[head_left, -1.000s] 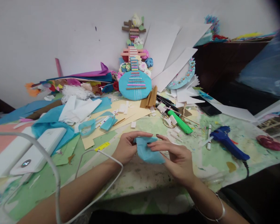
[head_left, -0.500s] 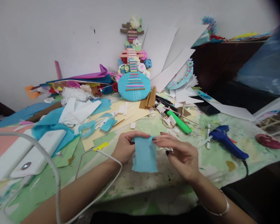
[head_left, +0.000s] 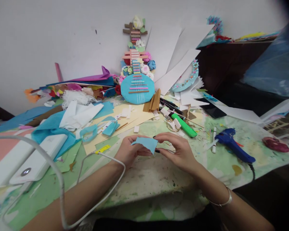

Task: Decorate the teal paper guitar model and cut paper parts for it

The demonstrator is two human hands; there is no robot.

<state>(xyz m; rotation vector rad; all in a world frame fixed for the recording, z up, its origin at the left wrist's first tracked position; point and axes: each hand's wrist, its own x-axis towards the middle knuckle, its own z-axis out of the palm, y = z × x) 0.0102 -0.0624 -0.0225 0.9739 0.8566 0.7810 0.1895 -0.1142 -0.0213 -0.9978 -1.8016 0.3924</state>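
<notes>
Between my hands, above the front of the table, is a small piece of light-blue crepe paper (head_left: 148, 143), tilted and seen bent over. My left hand (head_left: 128, 150) grips it from the left, thumb against the paper and some fingers behind it. At its right edge, the thumb and forefinger of my right hand (head_left: 177, 150) pinch the paper, with dark nails showing. The other right fingers are curled and partly hidden, so anything else in them cannot be made out.
A blue paper-covered lute model (head_left: 137, 90) leans on the wall. To the right lie a blue glue gun (head_left: 233, 146), a green utility knife (head_left: 184, 125) and a phone (head_left: 212, 108). A white power bank (head_left: 39, 157) is at left; its cable (head_left: 60, 179) loops over my left forearm.
The blue paper hung flat and upright before; now it is turned up and foreshortened between my hands. My right hand has moved left and closed in on its right edge.
</notes>
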